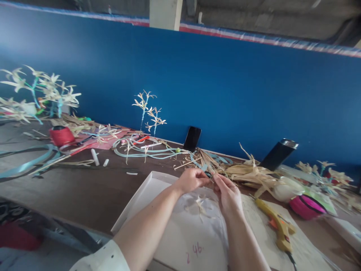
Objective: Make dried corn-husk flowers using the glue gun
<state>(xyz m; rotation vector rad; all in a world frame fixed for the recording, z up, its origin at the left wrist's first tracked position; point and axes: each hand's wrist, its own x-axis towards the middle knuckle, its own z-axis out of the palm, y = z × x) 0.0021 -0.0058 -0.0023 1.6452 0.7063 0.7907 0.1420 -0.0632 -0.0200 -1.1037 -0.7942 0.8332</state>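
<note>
My left hand and my right hand meet above the far edge of a shallow white box. Both are closed, fingertips pinched together around a small dark piece, too small and partly hidden to name. Just below them, a pale husk flower shows over the box, blurred; whether it hangs from my fingers or lies in the box, I cannot tell. Beyond my fingers lies a heap of dry corn husks.
Right of the box lies a yellow glue gun near a pink pouch. A black bottle and a phone lean at the back. Left are coiled blue tubing, a red spool and husk flowers. A blue partition stands behind.
</note>
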